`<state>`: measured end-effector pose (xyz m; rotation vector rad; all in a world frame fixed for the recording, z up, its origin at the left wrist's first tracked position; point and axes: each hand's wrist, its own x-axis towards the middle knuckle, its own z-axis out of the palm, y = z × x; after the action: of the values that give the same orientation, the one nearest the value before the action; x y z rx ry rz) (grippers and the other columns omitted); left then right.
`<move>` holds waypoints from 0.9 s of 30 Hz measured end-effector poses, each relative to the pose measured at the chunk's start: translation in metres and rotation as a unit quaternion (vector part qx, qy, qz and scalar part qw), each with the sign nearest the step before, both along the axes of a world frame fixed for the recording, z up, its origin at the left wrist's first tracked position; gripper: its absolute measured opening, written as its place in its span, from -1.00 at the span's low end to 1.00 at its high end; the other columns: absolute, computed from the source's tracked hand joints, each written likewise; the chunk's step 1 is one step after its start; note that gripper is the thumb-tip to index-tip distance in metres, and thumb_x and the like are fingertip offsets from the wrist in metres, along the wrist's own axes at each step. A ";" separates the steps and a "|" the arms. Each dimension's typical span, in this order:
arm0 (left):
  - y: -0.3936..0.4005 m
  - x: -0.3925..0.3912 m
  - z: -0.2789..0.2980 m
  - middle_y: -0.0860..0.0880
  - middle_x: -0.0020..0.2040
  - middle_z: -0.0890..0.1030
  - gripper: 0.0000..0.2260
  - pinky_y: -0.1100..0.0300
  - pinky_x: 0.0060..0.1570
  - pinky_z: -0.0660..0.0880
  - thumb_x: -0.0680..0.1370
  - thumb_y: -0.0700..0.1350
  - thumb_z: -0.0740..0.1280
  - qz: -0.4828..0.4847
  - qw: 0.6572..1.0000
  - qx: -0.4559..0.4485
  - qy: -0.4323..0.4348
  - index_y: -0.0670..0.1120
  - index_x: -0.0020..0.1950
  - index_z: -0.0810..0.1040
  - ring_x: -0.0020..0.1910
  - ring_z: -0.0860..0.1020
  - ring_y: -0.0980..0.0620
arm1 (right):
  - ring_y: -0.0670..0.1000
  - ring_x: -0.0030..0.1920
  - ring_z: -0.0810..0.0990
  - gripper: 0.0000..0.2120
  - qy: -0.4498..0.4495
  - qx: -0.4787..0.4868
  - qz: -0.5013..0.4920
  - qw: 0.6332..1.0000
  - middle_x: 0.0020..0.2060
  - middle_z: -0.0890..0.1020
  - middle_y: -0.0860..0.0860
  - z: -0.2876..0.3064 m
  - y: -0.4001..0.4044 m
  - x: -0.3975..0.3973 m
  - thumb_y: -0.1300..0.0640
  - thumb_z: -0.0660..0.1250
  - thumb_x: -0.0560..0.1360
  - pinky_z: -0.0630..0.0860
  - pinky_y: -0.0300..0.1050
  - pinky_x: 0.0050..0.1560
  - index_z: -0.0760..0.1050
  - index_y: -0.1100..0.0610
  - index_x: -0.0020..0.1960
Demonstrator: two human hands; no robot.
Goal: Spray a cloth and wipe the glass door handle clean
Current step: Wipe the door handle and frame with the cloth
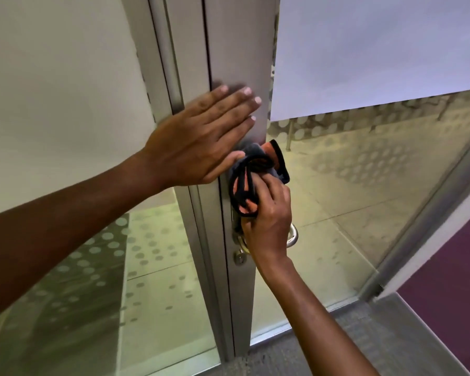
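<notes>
Nearest, grey carpet (364, 346) covers the floor at the lower right, with a purple strip (451, 280) beyond it on the far right. Two bare forearms reach in from the lower edge toward a metal door frame (242, 294) that runs up the middle of the view.

The right hand (269, 221) is curled closed around a bunched cloth (251, 177), grey with orange patches and black edging. The cloth is pressed against the frame just above the handle (293, 237). The hand covers most of the handle; only a curved silver end shows past the knuckles on the right, and a bit of the metal base shows on the left. Just below the hand, a small round lock (239, 258) sits in the frame.

Farther up and to the left, the left hand (201, 142) lies open and flat on the frame, fingers spread and pointing up to the right, holding nothing. Its thumb reaches down to touch the top of the cloth.

On either side of the frame are glass panels (350, 199) with a pattern of frosted dots in the lower part and a plain frosted band above. Through the clear glass a pale tiled floor (323, 240) shows. The upper right of the view is a blank, pale sheet of frosting (377, 50).
</notes>
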<state>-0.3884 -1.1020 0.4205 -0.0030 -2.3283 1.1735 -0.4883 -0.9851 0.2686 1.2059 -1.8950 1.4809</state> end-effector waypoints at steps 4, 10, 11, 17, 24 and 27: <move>-0.001 0.000 -0.001 -0.25 0.55 0.22 -0.45 -0.13 0.54 0.14 0.67 0.11 -0.03 -0.014 1.000 0.001 0.009 -0.24 0.50 0.28 0.56 0.16 -0.20 | 0.17 0.14 0.55 -0.41 0.002 0.044 0.006 0.999 0.15 0.61 0.13 -0.006 0.007 -0.001 0.38 0.51 0.27 0.53 -0.08 0.03 0.54 0.16 0.28; 0.000 0.000 -0.001 -0.24 0.56 0.21 -0.46 -0.12 0.53 0.16 0.68 0.10 -0.03 -0.014 1.000 -0.003 0.013 -0.23 0.53 0.24 0.57 0.15 -0.19 | 0.09 0.06 0.58 -0.39 -0.024 0.176 0.005 0.984 0.09 0.63 0.02 -0.028 0.019 -0.004 0.34 0.59 0.20 0.46 -0.21 -0.07 0.58 0.02 0.20; 0.001 0.001 -0.001 -0.24 0.56 0.21 -0.46 -0.12 0.53 0.16 0.68 0.10 -0.04 -0.014 1.000 -0.002 0.013 -0.23 0.53 0.23 0.57 0.15 -0.19 | 0.08 0.07 0.57 -0.39 -0.031 0.202 0.008 0.979 0.10 0.63 0.01 -0.033 0.021 -0.004 0.32 0.59 0.20 0.48 -0.20 -0.05 0.58 0.00 0.20; 0.003 0.003 0.000 -0.24 0.56 0.19 -0.44 -0.11 0.53 0.18 0.68 0.10 -0.07 -0.004 1.000 -0.005 0.007 -0.22 0.57 0.15 0.57 0.14 -0.17 | 0.05 0.13 0.52 -0.36 -0.064 0.220 0.045 0.972 0.12 0.58 -0.01 -0.049 0.027 -0.004 0.32 0.60 0.22 0.56 -0.15 0.03 0.55 -0.01 0.24; 0.003 0.003 0.000 -0.23 0.58 0.15 -0.45 -0.10 0.55 0.13 0.67 0.08 -0.08 0.005 1.000 0.002 -0.001 -0.21 0.58 0.10 0.58 0.11 -0.17 | 0.13 0.08 0.55 -0.47 -0.021 0.102 0.050 0.993 0.08 0.62 0.08 0.002 0.016 -0.006 0.37 0.55 0.28 0.59 -0.08 -0.03 0.59 0.11 0.22; 0.003 0.003 0.001 -0.23 0.58 0.16 -0.46 -0.10 0.55 0.13 0.67 0.06 -0.09 0.003 1.000 0.004 -0.005 -0.21 0.58 0.10 0.58 0.11 -0.17 | 0.10 0.02 0.56 -0.49 0.021 0.072 0.051 0.996 0.03 0.63 0.05 0.029 0.007 -0.005 0.34 0.55 0.28 0.55 -0.12 -0.08 0.59 0.10 0.19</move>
<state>-0.3855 -1.0994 0.4211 0.0000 -2.3436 1.1693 -0.4931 -0.9784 0.2978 1.4083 -1.9663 1.3773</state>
